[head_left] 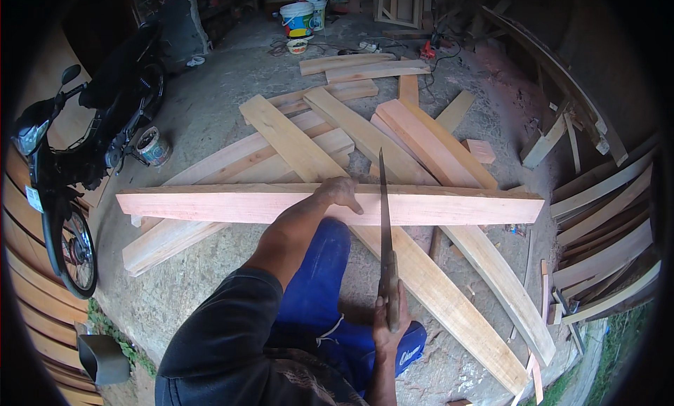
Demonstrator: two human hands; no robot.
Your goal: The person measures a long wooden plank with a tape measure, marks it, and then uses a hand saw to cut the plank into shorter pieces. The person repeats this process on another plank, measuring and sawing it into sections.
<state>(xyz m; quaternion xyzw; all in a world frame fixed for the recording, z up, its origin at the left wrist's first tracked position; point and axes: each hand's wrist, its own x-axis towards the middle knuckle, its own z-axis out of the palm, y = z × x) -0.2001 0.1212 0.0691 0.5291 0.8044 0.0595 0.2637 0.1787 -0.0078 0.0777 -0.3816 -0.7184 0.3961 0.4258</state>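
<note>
A long pinkish plank (449, 208) lies crosswise in front of me, on top of other boards. My left hand (338, 194) grips its upper edge near the middle, thumb on the near face and fingers over the far side. My left knee, in blue trousers, comes up against the plank just below that hand. In my right hand (392, 325) is a handsaw (385, 237), held by its handle with the narrow dark blade pointing up and away. The blade stands in front of the plank, right of my left hand; whether it touches the wood I cannot tell.
Several loose boards (456, 300) cross each other on the concrete floor (232, 300). A motorbike (77, 153) stands at left, near a small bucket (153, 147). Paint buckets (298, 21) and a red power tool (427, 51) are at the back. Stacked timber (607, 244) lines the right.
</note>
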